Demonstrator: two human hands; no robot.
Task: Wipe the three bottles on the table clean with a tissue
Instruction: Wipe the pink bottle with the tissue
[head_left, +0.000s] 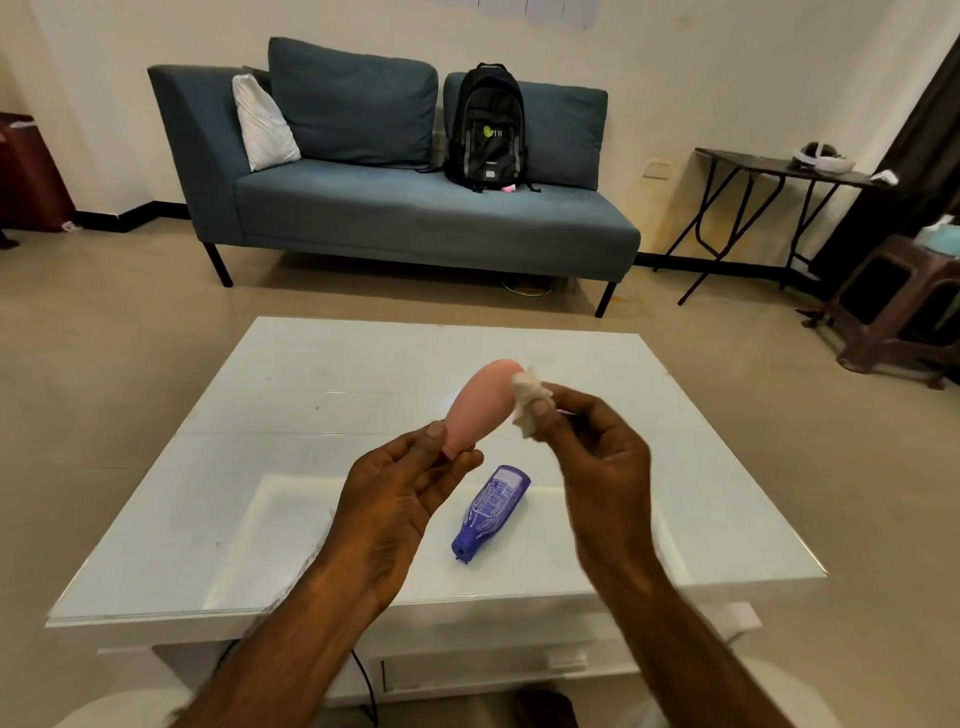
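My left hand (400, 493) pinches the narrow end of a pink bottle (480, 402) and holds it tilted above the white table (260, 467), its wide end pointing away from me. My right hand (592, 447) grips a crumpled white tissue (527, 400) pressed against the right side of the pink bottle near its far end. A blue-purple bottle (491, 512) with a printed label lies on its side on the table below my hands, cap towards me. No third bottle shows in this view.
A blue sofa (415, 208) with a black backpack (491, 130) stands beyond the table. A dark folding table (779, 171) and a brown stool (898, 306) are at the right. A black cable (363, 680) hangs under the table's near edge.
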